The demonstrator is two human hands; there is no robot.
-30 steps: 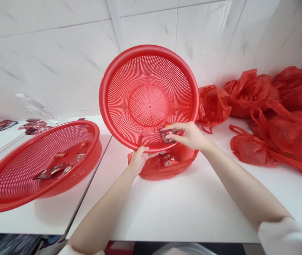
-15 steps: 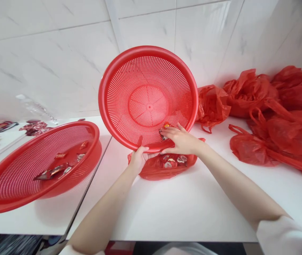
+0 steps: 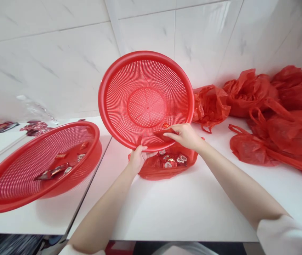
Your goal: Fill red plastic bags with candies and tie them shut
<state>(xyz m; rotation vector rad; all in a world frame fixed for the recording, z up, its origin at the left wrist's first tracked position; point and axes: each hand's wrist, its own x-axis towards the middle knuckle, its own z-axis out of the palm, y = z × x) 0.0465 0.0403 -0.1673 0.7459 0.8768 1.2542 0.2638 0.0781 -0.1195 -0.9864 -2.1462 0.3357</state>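
Observation:
A red perforated plastic basket point(image 3: 147, 74) is tipped so its inside faces me, its lower rim over an open red plastic bag point(image 3: 164, 173). My left hand point(image 3: 138, 159) grips that lower rim, thumb inside and fingers beneath. Inside the basket's lower right, my right hand point(image 3: 186, 136) is closed on a red packet point(image 3: 163, 133). Another small red and orange wrapped piece point(image 3: 166, 125) shows just above the fingers. Several small wrapped sweets point(image 3: 170, 162) in red, brown and white lie in the bag below.
On the left, a second red basket point(image 3: 92, 136) leans at a slant with a few wrapped packets point(image 3: 52, 172) inside. Several filled red bags point(image 3: 251, 94) crowd the right side against the tiled wall. A clear plastic bottle point(image 3: 35, 108) lies at the back left.
My right hand has gone from spread fingers to a closed grip on a red packet. The basket has shifted slightly left and down at its right side.

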